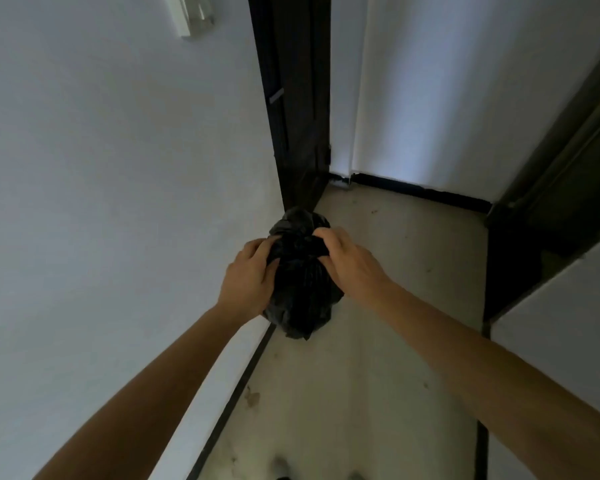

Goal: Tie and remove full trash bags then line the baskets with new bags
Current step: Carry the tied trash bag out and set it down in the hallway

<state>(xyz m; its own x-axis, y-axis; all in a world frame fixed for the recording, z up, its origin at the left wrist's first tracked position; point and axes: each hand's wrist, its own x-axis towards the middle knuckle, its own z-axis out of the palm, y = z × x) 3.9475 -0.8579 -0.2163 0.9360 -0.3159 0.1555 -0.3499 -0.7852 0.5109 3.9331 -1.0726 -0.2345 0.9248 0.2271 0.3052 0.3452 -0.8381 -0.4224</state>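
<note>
Clutching trash bag (300, 292), left hand (248, 278) and right hand (350, 261) curled

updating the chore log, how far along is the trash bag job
Done: the black trash bag is filled and its top is gathered, with no basket around it. In hand: the left hand and right hand grip the bunched top, seemingly working the knot; whether it is finished is too dark to tell. Left: no basket or fresh bag shows, so relining looks still ahead.

Trash bag (300, 282) between both hands, above floor (378, 341), beside left wall (101, 202).
</note>
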